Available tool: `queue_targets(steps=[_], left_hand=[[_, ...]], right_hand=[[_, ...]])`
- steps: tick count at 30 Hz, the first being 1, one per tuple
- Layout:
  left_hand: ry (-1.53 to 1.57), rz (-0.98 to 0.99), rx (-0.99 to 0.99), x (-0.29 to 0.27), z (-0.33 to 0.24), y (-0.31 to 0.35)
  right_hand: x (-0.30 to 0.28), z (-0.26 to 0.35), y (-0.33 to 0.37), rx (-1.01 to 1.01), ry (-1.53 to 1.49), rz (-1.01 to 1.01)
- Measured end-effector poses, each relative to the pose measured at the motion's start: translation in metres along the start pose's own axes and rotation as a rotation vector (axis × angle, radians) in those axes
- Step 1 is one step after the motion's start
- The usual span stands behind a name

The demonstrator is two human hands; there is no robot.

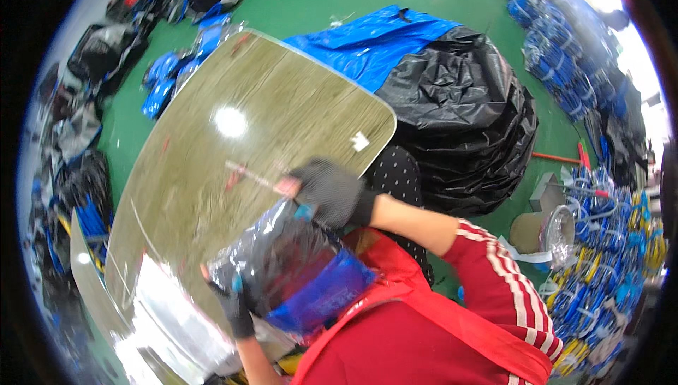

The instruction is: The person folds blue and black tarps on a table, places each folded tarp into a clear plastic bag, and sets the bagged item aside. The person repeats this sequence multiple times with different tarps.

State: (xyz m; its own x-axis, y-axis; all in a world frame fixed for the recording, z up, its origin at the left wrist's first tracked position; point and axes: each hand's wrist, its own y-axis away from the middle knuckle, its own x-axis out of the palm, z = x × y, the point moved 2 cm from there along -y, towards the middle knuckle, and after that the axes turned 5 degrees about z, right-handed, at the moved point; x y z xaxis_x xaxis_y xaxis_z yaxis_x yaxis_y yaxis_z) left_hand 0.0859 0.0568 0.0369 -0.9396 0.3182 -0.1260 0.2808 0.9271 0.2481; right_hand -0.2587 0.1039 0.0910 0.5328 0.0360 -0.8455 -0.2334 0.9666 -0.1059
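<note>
I see the desk (282,95) stretch ahead of the right grip (328,191), a black-covered heap (452,124) bulking to its right. The left grip (232,304) clasps a film-wrapped black-and-blue package (293,268) between the two; the right pinches a blurred pale strip (256,176).

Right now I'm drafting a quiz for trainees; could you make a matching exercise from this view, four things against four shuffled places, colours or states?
1. Plastic-wrapped bundle
2. White scrap
3. Gloved right hand
4. Gloved left hand

A. Lying on the wood-grain tabletop
B. Holding a thin pale strip
C. At the bundle's left end
D. Black and blue

Pairs: 1-D; 2-A; 3-B; 4-C
</note>
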Motion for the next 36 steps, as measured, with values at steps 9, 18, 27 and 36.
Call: queue_targets(steps=[9,18,27,36], left_hand=[[-0.071,0.028,0.049,-0.066,-0.057,-0.145],[1.093,0.577,-0.313,-0.049,-0.117,-0.262],[0.006,0.348,-0.02,-0.046,-0.155,-0.134],[-0.65,0.498,-0.082,-0.148,-0.149,-0.062]], right_hand=[[-0.083,-0.268,0.13,0.58,0.458,0.025],[-0.219,-0.086,0.041,-0.1,0.401,-0.748],[-0.04,0.061,0.182,-0.388,-0.206,0.299],[-0.087,-0.034,0.135,0.194,0.355,-0.314]])
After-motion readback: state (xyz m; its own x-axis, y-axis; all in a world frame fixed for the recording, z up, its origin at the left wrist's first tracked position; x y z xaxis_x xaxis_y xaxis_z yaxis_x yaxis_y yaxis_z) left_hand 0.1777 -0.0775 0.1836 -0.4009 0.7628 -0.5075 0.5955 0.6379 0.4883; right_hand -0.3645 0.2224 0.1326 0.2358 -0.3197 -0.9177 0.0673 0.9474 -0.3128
